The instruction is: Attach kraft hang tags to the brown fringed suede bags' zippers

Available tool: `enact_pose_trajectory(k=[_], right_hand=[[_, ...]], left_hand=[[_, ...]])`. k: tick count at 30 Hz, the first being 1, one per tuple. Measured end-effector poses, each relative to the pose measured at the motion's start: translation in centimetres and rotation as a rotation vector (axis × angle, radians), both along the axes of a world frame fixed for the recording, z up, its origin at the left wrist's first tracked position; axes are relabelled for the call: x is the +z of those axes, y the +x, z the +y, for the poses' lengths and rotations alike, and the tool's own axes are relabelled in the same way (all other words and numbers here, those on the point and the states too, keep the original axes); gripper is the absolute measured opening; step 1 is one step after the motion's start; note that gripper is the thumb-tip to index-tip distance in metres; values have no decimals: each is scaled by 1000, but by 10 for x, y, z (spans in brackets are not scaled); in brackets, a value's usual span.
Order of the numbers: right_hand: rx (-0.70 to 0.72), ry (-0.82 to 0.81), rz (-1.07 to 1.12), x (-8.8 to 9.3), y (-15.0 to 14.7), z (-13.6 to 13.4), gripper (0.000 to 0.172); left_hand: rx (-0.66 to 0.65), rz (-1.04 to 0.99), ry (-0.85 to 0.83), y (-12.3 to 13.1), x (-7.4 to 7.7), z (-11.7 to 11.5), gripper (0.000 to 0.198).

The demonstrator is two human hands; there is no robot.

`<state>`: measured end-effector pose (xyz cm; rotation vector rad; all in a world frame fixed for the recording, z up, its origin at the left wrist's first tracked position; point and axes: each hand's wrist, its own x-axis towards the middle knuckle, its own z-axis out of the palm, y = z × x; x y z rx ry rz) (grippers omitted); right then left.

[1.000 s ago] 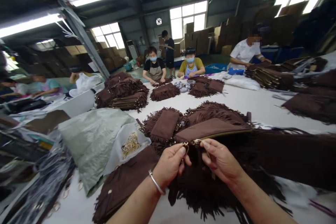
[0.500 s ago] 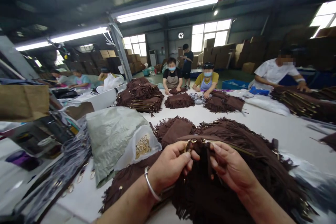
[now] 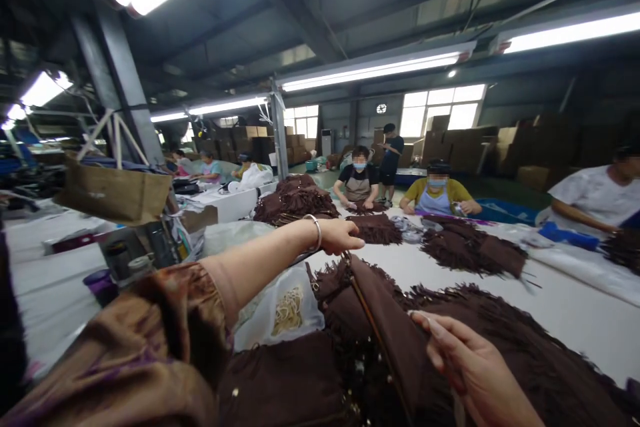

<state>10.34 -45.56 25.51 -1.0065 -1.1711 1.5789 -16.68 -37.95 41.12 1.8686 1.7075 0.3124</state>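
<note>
Now extends left hand (image 3: 337, 235) forward to one end of brown pouch (image 3: 389, 299), no longer beside right hand (image 3: 463, 348). Pinches pale cord (image 3: 418, 314) in right; cannot tell left's grip.

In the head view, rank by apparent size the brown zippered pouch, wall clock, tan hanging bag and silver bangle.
1. Brown zippered pouch and tan hanging bag, too similar to rank surely
2. Silver bangle
3. Wall clock
</note>
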Motion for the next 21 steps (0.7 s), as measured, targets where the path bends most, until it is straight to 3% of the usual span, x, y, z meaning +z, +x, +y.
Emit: enact_pose_trajectory(k=[2, 7, 13, 16, 21], right_hand=[[1, -22, -12, -8, -2, 5, 57], [-6, -74, -10, -30, -3, 13, 60], [13, -79, -43, -52, 0, 23, 59], [3, -90, -47, -58, 1, 24, 59], [9, -91, -61, -61, 3, 23, 59]], left_hand=[[-5, 5, -16, -4, 1, 13, 32], [29, 193, -55, -10, 6, 31, 44], [-217, 480, -58, 0, 8, 45, 27], [-277, 507, -103, 6, 5, 49, 29], [-269, 475, -124, 8, 1, 52, 31]])
